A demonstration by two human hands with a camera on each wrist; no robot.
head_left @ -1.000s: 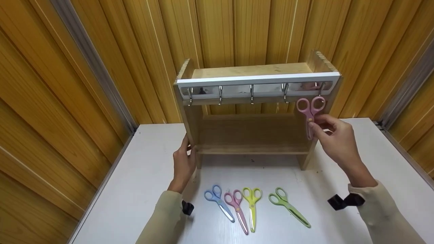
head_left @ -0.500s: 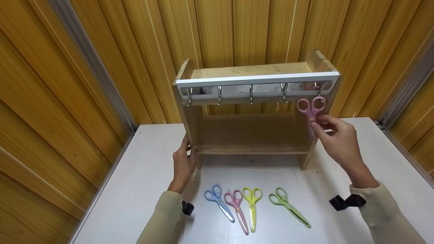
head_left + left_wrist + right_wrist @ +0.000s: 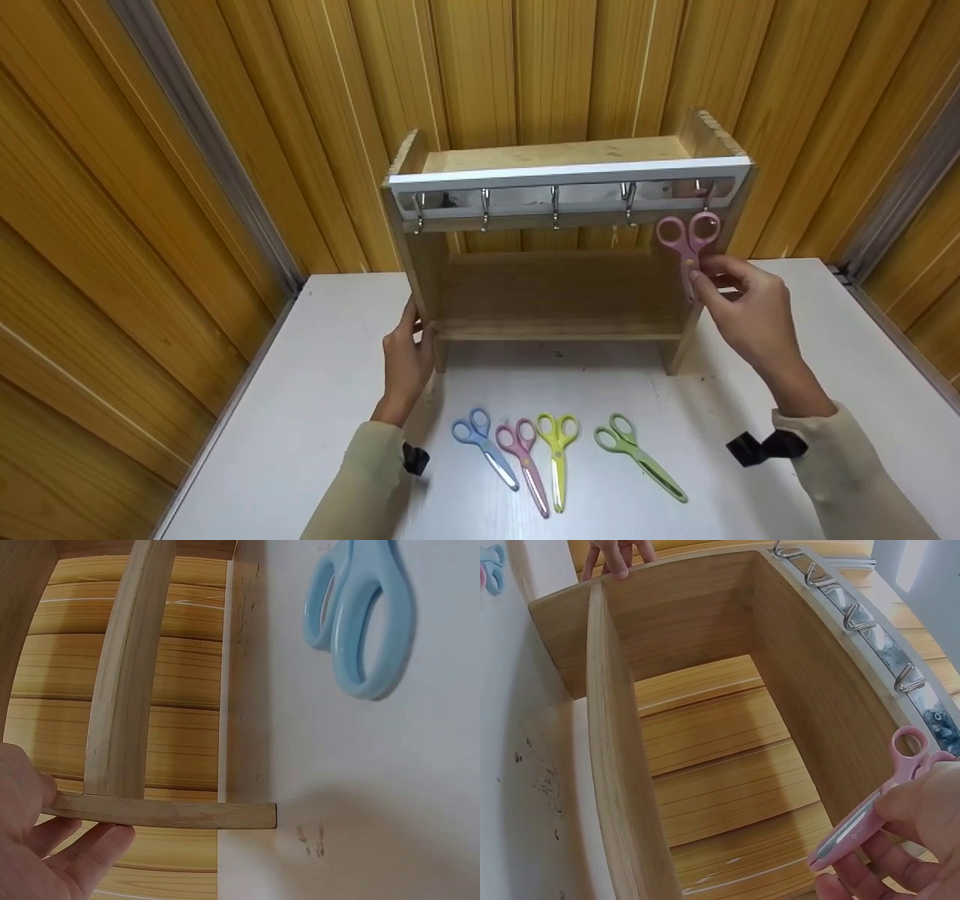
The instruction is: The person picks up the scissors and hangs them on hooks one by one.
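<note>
Pink scissors point(image 3: 688, 253) hang handles-up before the right end of the wooden shelf point(image 3: 566, 331), pinched by the right hand point(image 3: 754, 304): thumb on the near side of the blades, fingers behind. Their right loop lies at the lower tip of the end hook point(image 3: 707, 196); whether the hook passes through it, I cannot tell. The left loop hangs free of the hooks, with the next hook point(image 3: 629, 202) a little way off to its left. The right hand's knuckles sit outside the shelf's right edge, where white tabletop gives the wrist room.

Across the shelf, the left hand point(image 3: 405, 360) grips the edge of the left side board point(image 3: 424, 277), fingers outside and thumb toward the inner face, low down near the bottom board's end. Above, a white-edged rail point(image 3: 570, 176) carries five hooks along the top front; below it the shelf opens forward, its back showing the wood panelling point(image 3: 480, 75).

In front, a strip of white table point(image 3: 330, 337) separates the shelf's feet from four more scissors: blue scissors point(image 3: 486, 450), a second pink pair point(image 3: 526, 459) and yellow scissors point(image 3: 558, 450) close together, with green scissors point(image 3: 639, 456) apart to the right, across a wider gap.
</note>
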